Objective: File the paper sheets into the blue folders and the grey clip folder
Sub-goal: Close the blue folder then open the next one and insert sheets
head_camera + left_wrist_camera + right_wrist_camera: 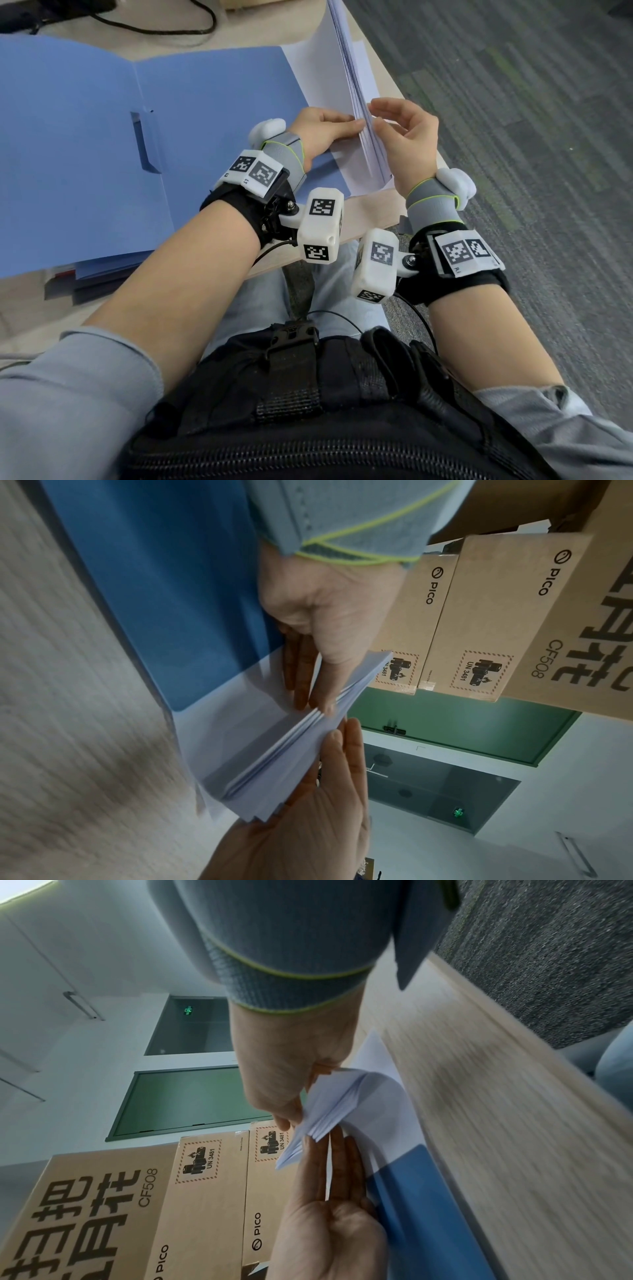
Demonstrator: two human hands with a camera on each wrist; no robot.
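Note:
A stack of white paper sheets (pixel 346 68) stands tilted on its long edge at the right end of the desk, its near edge fanned apart (pixel 274 750). My left hand (pixel 329 128) lies with straight fingers against the stack's left face, thumb on the sheet edges (pixel 329 696). My right hand (pixel 407 137) curls round the stack from the right and pinches its near corner between thumb and fingers (pixel 291 1118). An open blue folder (pixel 102 120) lies flat on the desk to the left, its inner pocket slit showing. A loose sheet lies flat under the stack, overlapping the folder's right edge.
More blue folders (pixel 113 270) are piled under the open one at the front left. A black cable (pixel 164 27) loops at the back of the desk. The desk edge (pixel 373 209) runs just below my wrists, with grey carpet (pixel 513 137) beyond. Cardboard boxes (pixel 479 615) stand behind.

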